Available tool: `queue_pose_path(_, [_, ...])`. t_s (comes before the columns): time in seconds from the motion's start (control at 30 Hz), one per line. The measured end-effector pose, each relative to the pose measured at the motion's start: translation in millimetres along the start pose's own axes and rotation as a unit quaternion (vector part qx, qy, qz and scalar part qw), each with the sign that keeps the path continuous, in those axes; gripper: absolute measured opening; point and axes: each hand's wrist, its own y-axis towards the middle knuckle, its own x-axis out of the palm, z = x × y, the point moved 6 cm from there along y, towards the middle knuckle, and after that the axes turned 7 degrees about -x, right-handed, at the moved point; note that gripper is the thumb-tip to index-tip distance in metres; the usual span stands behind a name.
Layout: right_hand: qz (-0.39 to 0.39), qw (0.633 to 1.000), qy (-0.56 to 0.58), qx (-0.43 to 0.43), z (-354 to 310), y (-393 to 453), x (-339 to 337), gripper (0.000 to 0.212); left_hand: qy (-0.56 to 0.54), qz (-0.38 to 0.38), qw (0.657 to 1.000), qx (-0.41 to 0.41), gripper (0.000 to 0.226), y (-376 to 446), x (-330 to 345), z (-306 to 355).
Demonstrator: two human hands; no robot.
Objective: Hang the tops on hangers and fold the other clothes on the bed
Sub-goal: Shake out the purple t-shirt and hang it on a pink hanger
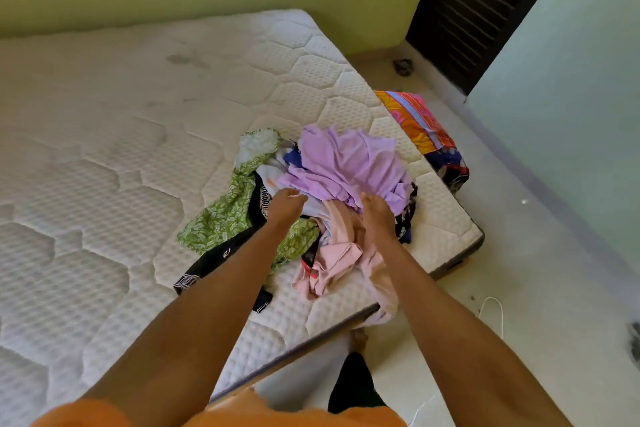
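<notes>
A heap of clothes lies near the right corner of the white quilted mattress [104, 149]. On top is a lilac garment [346, 163]. A green patterned cloth [228, 211] spreads to the left, a black garment [207, 263] lies in front of it, and a pink garment [339, 253] hangs toward the bed's edge. My left hand [285, 206] reaches into the heap at the lilac garment's left edge, fingers curled into the cloth. My right hand [377, 215] rests on the pile where lilac meets pink; what its fingers hold is hidden. No hanger is in view.
A folded orange, pink and blue cloth [419, 128] lies on the floor by the bed's right side. A dark louvred door [460, 17] stands at the back right. A white cord [491, 312] lies on the pale floor. My foot [358, 340] stands at the bed's near edge.
</notes>
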Motion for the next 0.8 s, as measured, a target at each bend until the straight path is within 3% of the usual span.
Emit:
queue_pose_path(0.13, [-0.117, 0.988, -0.102, -0.024, 27.1, 63.7, 8.3, 0.039, 0.014, 0.023, 0.999, -0.023, 0.040, 27.1, 53.7, 14.9])
queue_pose_path(0.27, [-0.245, 0.947, -0.199, -0.059, 48.4, 108.7, 28.7, 0.043, 0.037, 0.045, 0.997, -0.052, 0.037, 53.5, 103.6, 26.0])
queue_pose_path(0.37, [-0.308, 0.918, -0.237, -0.079, 67.4, 129.6, 43.1, 0.028, 0.027, 0.053, 0.994, -0.093, 0.028, 63.3, 125.3, 26.9])
queue_pose_path(0.43, [-0.315, 0.923, -0.212, -0.067, 67.8, 138.1, 42.9, 0.020, 0.001, 0.046, 0.992, -0.121, 0.017, 67.6, 132.4, 26.8])
queue_pose_path(0.5, [-0.270, 0.944, -0.178, -0.062, 54.5, 146.0, 36.7, 0.014, 0.012, 0.048, 0.989, -0.143, 0.011, 73.1, 131.8, 26.4])
queue_pose_path(0.6, [-0.159, 0.984, -0.080, -0.018, 14.5, 156.4, 22.0, 0.019, 0.066, 0.048, 0.991, -0.105, 0.029, 80.7, 120.3, 35.6])
queue_pose_path(0.63, [-0.161, 0.985, -0.053, -0.002, -2.4, 155.2, 20.5, 0.022, 0.082, 0.011, 0.995, -0.060, 0.031, 78.4, 122.2, 44.2])
queue_pose_path(0.7, [-0.236, 0.970, -0.048, -0.023, -37.1, 149.3, 27.4, 0.017, 0.101, -0.063, 0.993, -0.001, 0.025, 68.1, 129.7, 61.3])
queue_pose_path(0.77, [-0.318, 0.935, -0.118, -0.098, -75.6, 136.1, 38.6, 0.029, 0.075, -0.018, 0.997, -0.015, 0.036, 60.2, 121.4, 74.0])
queue_pose_path(0.8, [-0.327, 0.929, -0.128, -0.119, -91.3, 130.3, 41.2, 0.036, 0.063, 0.027, 0.998, -0.003, 0.030, 56.7, 115.0, 80.9])
